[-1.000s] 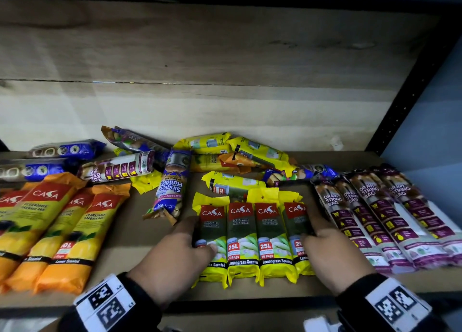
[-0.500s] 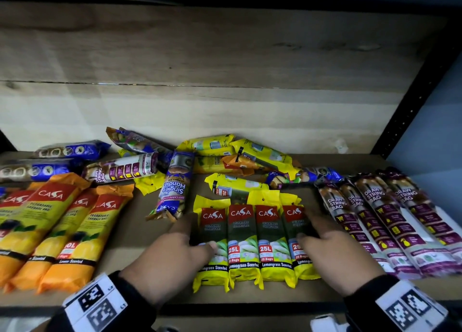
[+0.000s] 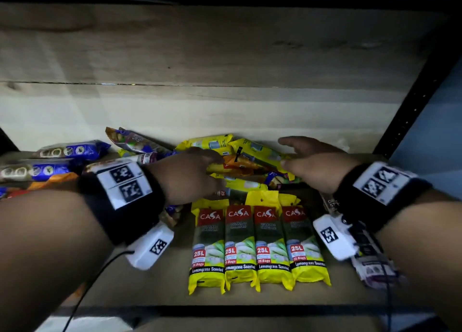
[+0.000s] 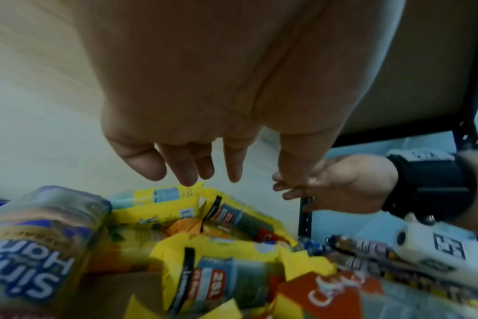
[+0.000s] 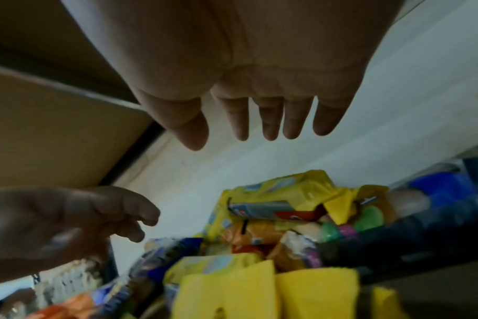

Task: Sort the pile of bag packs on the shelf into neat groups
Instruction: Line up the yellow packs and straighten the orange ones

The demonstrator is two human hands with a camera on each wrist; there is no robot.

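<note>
Four yellow 25L packs [image 3: 257,244] lie side by side in a neat row at the shelf's front. Behind them is a loose pile of yellow and orange packs [image 3: 245,156], also in the left wrist view [image 4: 178,207] and the right wrist view [image 5: 284,194]. My left hand [image 3: 200,171] hovers over the pile's left side, fingers [image 4: 188,170] straight and holding nothing. My right hand [image 3: 300,154] hangs over the pile's right side, fingers [image 5: 270,120] spread and empty. Neither hand grips a pack.
Blue packs [image 3: 62,151] and orange packs [image 3: 52,179] lie at the left. Purple drawstring packs [image 3: 375,269] lie at the right, mostly hidden under my right wrist. A "Singlet Handle" pack [image 4: 41,259] sits left of the pile. A black upright [image 3: 412,101] bounds the shelf's right side.
Both hands have let go of the sides of the four-pack row and moved back and up to hover over the pile at the rear.
</note>
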